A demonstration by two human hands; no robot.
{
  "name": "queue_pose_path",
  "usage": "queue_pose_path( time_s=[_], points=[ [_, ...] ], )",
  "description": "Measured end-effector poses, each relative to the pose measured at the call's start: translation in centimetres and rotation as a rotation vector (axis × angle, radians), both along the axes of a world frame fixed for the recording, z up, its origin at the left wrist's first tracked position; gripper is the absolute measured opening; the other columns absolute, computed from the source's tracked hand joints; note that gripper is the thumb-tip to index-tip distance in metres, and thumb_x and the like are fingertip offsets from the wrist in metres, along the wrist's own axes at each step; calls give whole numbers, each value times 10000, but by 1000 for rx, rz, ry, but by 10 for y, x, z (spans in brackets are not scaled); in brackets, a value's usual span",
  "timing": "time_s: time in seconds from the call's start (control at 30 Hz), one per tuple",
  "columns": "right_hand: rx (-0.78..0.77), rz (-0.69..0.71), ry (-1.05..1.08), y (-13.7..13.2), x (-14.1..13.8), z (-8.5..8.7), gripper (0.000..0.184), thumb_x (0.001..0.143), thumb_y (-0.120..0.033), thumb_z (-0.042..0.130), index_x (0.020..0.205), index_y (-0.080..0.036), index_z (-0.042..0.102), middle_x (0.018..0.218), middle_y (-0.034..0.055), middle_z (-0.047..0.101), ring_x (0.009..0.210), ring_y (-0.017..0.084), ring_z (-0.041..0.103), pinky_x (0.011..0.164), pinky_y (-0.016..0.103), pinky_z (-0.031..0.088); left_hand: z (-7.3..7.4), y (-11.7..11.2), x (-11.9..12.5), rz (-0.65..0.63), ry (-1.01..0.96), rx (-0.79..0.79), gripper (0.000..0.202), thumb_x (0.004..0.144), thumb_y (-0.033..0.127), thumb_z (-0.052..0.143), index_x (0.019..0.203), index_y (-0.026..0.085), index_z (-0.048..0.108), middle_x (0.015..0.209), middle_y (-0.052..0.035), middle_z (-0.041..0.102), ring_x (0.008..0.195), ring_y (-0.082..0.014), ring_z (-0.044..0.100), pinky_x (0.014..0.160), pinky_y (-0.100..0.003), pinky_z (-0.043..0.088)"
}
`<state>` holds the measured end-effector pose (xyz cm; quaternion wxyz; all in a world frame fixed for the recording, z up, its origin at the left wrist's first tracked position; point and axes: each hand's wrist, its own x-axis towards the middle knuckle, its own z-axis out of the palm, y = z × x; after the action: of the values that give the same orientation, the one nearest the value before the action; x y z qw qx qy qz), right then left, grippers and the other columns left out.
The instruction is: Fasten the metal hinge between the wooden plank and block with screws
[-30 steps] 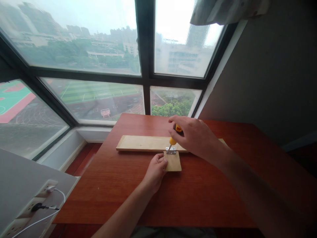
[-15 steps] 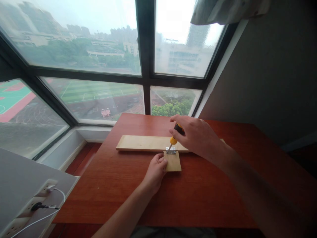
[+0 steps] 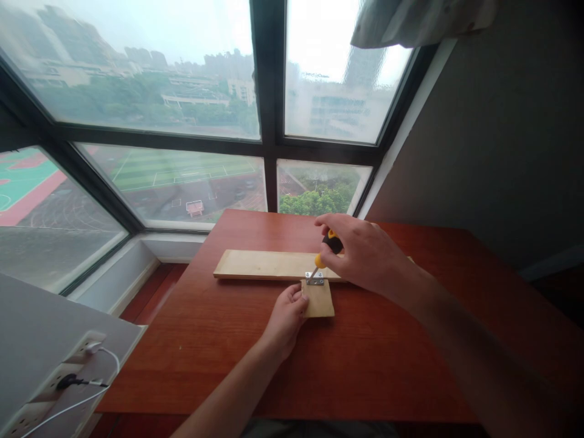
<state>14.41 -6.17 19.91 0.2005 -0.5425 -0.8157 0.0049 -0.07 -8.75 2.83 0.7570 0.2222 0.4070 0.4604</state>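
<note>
Behind everything, the big dark-framed window [image 3: 177, 73] spreads its wet-looking panes over the sports field outside. Beneath it, here's my red-brown worktop [image 3: 219, 353], its far edge running right along the glass. And across that lies the long pale board [image 3: 264, 264], nearer the far edge than the near one, its left end close to the worktop's left edge, its right end mostly behind my arm.

Now my right hand [image 3: 365, 249], coming in over the board from the worktop's right side, curled around a handle, thumb and fingers closed on it. Lower down, my left hand [image 3: 288, 310] pinches the left side of the small pale board [image 3: 318, 301], which sits just on the near side of the long one, around the middle of the worktop. The yellow-and-black screwdriver [image 3: 320, 261] leans in my right grip, handle up to the right, tip down at the left part of the metal hinge [image 3: 318, 278], and that little hinge spans the meeting edges of both boards!
</note>
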Motion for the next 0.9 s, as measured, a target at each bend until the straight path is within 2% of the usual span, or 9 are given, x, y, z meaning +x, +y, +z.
queue_pose_path(
  time_s=[0.13, 0.33, 0.47, 0.67, 0.9],
  points=[
    [2, 36, -7, -2, -1, 1, 391, 826, -220, 527, 1213, -217, 580, 1067, 40, 689, 895, 210, 646, 740, 308, 446, 0, 0, 0, 3, -11, 1, 379, 705, 170, 765, 1055, 115, 629, 1064, -152, 731, 953, -244, 701, 811, -315, 551],
    [23, -10, -58, -1, -3, 2, 293, 924, -378, 503, 1148, -226, 614, 1027, 53, 713, 878, 225, 660, 675, 312, 427, -3, 1, 0, 3, -14, 6, 379, 693, 188, 781, 1040, 122, 645, 1062, -147, 730, 942, -243, 701, 798, -317, 552],
    [29, -15, -52, 0, -2, 0, 275, 924, -295, 486, 1154, -221, 618, 1051, 55, 715, 900, 224, 663, 706, 319, 436, -4, 1, -1, 4, -13, 1, 377, 701, 176, 772, 1048, 115, 636, 1071, -151, 728, 935, -237, 702, 776, -297, 550],
    [4, 30, -5, -3, -1, -1, 432, 838, -222, 534, 1269, -221, 550, 1091, 50, 679, 884, 206, 641, 741, 312, 450, -4, 1, 0, 5, -19, 1, 382, 703, 172, 770, 1054, 114, 630, 1068, -153, 729, 933, -242, 705, 799, -314, 552],
    [16, 55, 17, -1, -1, 0, 241, 921, -338, 523, 1107, -217, 614, 1039, 41, 690, 862, 197, 634, 713, 303, 434, -3, 1, -1, 6, -25, 0, 386, 699, 168, 773, 1056, 114, 637, 1083, -155, 727, 959, -247, 701, 819, -318, 553]
  ],
)
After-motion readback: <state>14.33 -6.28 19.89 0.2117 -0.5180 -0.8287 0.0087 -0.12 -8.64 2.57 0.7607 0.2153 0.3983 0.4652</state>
